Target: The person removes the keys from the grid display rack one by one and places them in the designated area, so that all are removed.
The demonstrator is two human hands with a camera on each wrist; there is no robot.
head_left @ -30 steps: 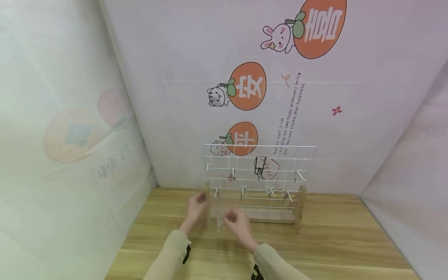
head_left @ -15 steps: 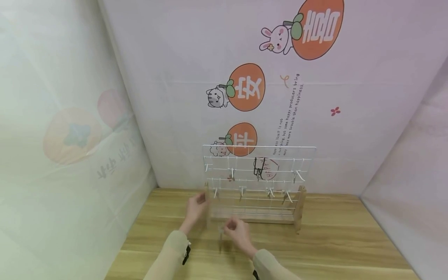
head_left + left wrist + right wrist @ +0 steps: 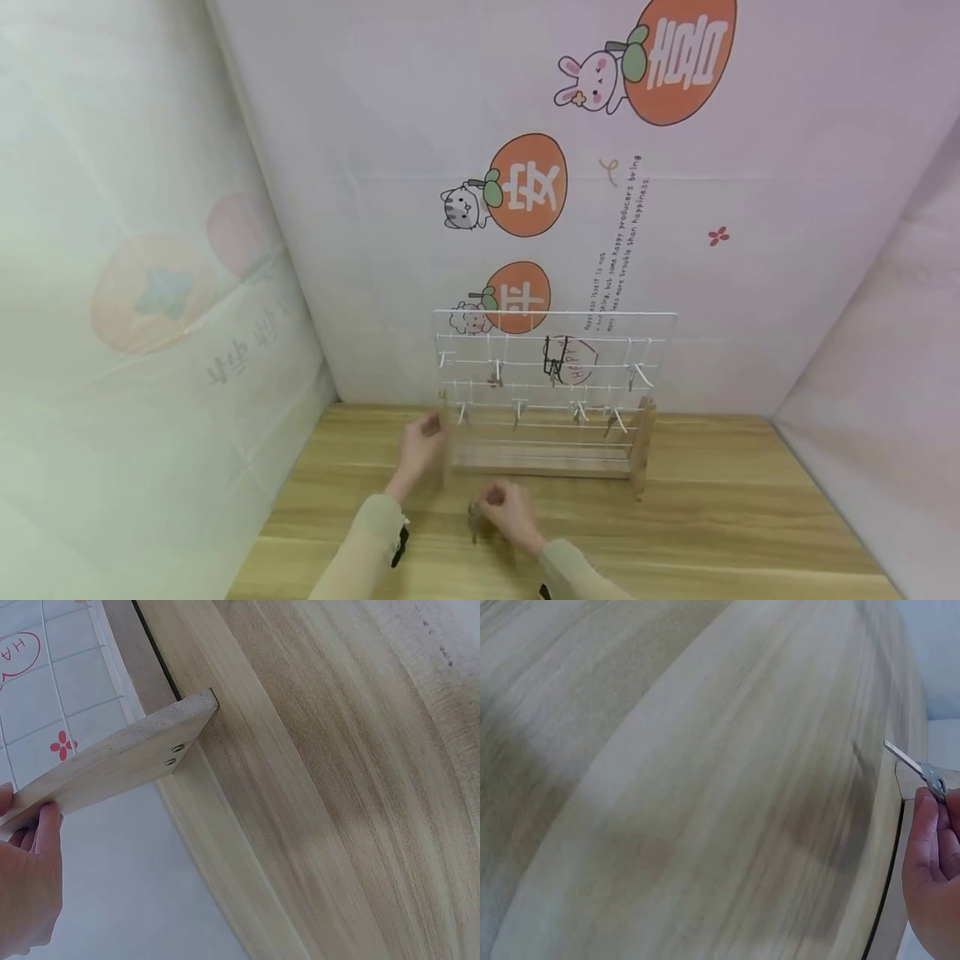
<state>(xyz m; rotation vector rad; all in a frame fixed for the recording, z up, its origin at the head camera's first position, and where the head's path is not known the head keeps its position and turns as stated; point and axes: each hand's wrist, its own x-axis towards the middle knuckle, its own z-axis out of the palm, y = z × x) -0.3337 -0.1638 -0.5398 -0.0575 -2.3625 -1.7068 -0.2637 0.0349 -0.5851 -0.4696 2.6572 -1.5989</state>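
The right hand (image 3: 512, 510) pinches a small silver metal key (image 3: 904, 759) by its head between thumb and fingers, the narrow shaft sticking out free of them. The key is in front of the left end of an upright white wire-grid rack with pale wooden supports (image 3: 555, 471), well apart from its wires. The left hand (image 3: 418, 450) grips the flat pale wooden post (image 3: 112, 754) at the rack's left end, thumb on one face and fingers on the other.

Small white hooks (image 3: 518, 406) are spread over the rack in two rows, several with grey metal pieces hanging from them; a thin black rectangular outline (image 3: 556, 358) shows at the rack's upper middle. The rack stands on a pale wood-grain surface (image 3: 720, 500). Behind the rack rises a white cloth backdrop (image 3: 390, 275) printed with orange fruits and cartoon animals.
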